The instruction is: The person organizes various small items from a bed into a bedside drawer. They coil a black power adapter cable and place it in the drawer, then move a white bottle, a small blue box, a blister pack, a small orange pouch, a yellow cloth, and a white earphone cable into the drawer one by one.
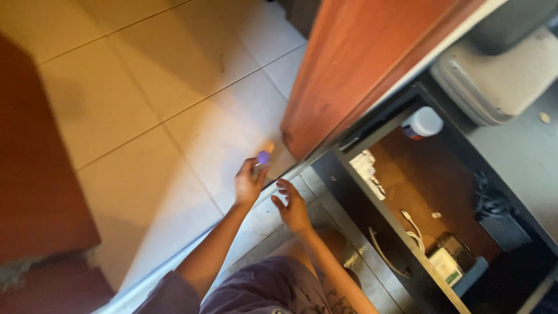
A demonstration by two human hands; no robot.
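Observation:
My left hand (249, 185) reaches out over the pale tiled floor (174, 87) and pinches a small thing with a purple end (263, 157), held close to the lower corner of a red-brown wooden door (354, 64). What the purple thing is I cannot tell. My right hand (292, 208) hovers just beside it with the fingers spread and nothing in them, near the door's bottom edge and the dark cabinet frame (343, 174).
The open dark cabinet holds a white jar (423, 122), white cables (407, 232), a white packet (367, 166) and small boxes (450, 259) on a brown shelf. A grey padded case (494, 81) lies beyond it. A red-brown surface (35, 174) fills the left edge.

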